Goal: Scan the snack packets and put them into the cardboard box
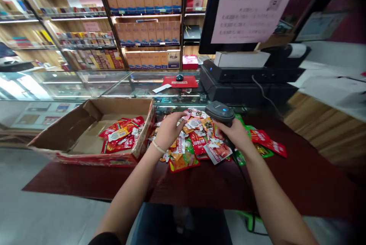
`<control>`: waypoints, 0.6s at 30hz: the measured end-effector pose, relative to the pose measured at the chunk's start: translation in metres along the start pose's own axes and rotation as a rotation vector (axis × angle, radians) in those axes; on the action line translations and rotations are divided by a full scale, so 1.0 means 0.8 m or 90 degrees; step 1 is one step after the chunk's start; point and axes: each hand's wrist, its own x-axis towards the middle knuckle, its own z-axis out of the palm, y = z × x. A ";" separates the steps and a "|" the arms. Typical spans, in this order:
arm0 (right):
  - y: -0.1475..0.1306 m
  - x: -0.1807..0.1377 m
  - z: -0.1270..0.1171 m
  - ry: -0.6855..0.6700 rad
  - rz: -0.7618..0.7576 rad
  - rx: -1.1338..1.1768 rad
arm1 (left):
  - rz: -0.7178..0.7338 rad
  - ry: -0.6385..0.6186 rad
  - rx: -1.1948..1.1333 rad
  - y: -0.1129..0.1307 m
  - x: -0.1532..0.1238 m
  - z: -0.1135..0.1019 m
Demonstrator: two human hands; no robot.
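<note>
My right hand (236, 133) is wrapped round the handle of a black barcode scanner (219, 110), whose head shows a blue light. Under the scanner lies a heap of small snack packets (197, 138) in red, white, orange and green. My left hand (168, 131) rests over the left side of this heap, thumb and forefinger apart, the other fingers partly hidden; nothing shows between them. A white and red packet (219, 151) lies at the heap's front, beside a green and orange packet (184, 161). Left of the hand stands an open cardboard box (82, 157) with several red packets (122, 134) inside.
The dark red tabletop (200, 187) carries all this. On its right lie red packets (268, 142) over green ones. Behind are a glass counter, a mouse (179, 78) on a red mat (188, 82), a monitor with a pink paper notice (251, 12), and shelves of boxes.
</note>
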 end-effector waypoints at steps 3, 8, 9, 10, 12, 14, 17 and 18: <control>0.028 -0.003 -0.010 0.023 0.004 0.077 | 0.022 -0.053 0.048 -0.008 0.015 0.052; 0.057 -0.003 -0.011 0.068 0.035 0.102 | -0.037 -0.069 0.125 -0.022 0.033 0.110; 0.060 -0.004 -0.010 0.073 0.043 0.096 | -0.054 -0.080 0.146 -0.024 0.036 0.117; 0.064 -0.004 -0.010 0.075 0.051 0.092 | -0.066 -0.098 0.171 -0.025 0.039 0.123; 0.069 -0.005 -0.009 0.077 0.061 0.080 | -0.083 -0.139 0.219 -0.027 0.044 0.132; 0.072 -0.006 -0.007 0.079 0.050 0.048 | -0.093 -0.157 0.239 -0.029 0.047 0.137; 0.073 -0.007 -0.005 0.077 0.015 -0.001 | -0.106 -0.124 0.187 -0.032 0.048 0.138; 0.072 -0.008 -0.005 0.074 0.012 -0.010 | -0.110 -0.105 0.150 -0.032 0.046 0.135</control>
